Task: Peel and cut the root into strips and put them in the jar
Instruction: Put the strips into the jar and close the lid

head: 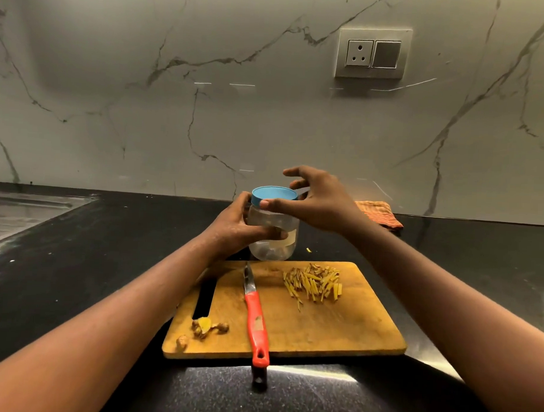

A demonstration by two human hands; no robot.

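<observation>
Looking for writing turns up little: the clear plastic jar (273,219) carries a pale label (291,237) on its side, too blurred to read, and the knife (256,316) shows no legible mark on its red handle.

The left hand (233,226) grips the jar's body from the left, the thumb laid across the front and the fingers wrapped round the back. The right hand (320,204) is at the blue lid (274,194), which sits on the jar's mouth. Its thumb presses on the lid's front rim and its fingers curl round the far side, with the index finger raised above the lid. Whether those far fingers touch the lid cannot be told.

The jar is just behind the far edge of the wooden cutting board (322,324), over the black desk (77,260); whether it rests on the desk or is lifted cannot be told. The yellow strips (314,282) lie in a loose heap on the far right part of the board, outside the jar. The knife lies along the board left of the heap, blade pointing away and handle end overhanging the near edge. Root scraps (205,326) sit at the board's near left corner.

An orange cloth (378,214) lies on the desk behind the right hand, and a wall socket (373,53) is set in the marble wall above.
</observation>
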